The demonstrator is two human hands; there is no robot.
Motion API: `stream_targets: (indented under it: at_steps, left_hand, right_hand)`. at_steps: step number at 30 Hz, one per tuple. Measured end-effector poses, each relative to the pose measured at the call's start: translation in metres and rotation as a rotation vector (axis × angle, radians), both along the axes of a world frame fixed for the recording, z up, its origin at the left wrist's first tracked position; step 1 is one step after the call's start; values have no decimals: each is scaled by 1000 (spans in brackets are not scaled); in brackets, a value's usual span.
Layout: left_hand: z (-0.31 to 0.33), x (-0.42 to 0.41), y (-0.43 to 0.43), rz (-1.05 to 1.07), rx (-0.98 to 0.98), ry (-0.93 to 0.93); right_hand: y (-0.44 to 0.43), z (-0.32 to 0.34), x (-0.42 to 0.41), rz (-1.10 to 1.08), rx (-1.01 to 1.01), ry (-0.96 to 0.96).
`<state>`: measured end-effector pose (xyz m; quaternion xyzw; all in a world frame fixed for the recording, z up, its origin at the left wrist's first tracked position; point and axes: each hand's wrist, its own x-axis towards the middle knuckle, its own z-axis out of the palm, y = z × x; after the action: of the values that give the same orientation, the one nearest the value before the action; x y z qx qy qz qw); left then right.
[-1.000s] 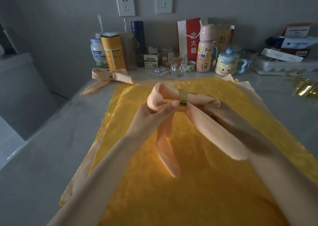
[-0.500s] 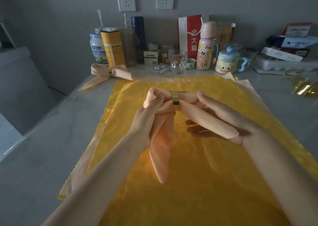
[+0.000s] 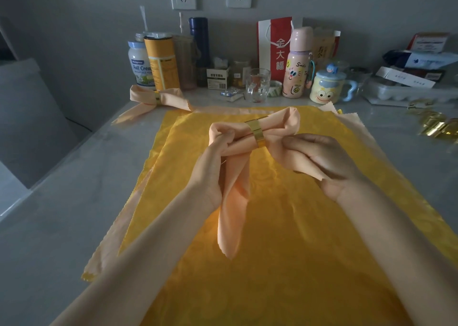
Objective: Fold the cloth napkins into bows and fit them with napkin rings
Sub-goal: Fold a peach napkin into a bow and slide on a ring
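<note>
2 hands: left hand (image 3: 213,174) and right hand (image 3: 319,159) fingers clamp peach napkin (image 3: 233,196), gold ring (image 3: 256,133) mid-bow, above table (image 3: 62,201) centre.

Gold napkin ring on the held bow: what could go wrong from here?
1. The gold napkin ring sits tilted on the peach napkin. The left hand pinches one loop and the right hand grips the other side, so an uneven tug could slide the ring off centre or pull a loop through it.
2. One tail hangs long while the other is bunched in the right hand, so the bow may end up lopsided.
</note>
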<state>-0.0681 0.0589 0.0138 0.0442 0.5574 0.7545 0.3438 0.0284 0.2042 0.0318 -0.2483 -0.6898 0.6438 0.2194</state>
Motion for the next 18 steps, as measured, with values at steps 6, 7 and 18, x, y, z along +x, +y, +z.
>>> stream_targets:
  at_steps: [6, 7, 18]
  left_hand:
    - [0, -2, -1, 109, -44, 11]
    - [1, -3, -2, 128, -47, 14]
    - [1, -5, -5, -39, -92, 114]
  right_hand:
    - [-7, -7, -2, 12, 52, 35]
    - [-7, -7, -1, 41, 63, 36]
    - [-2, -1, 5, 220, -226, -174]
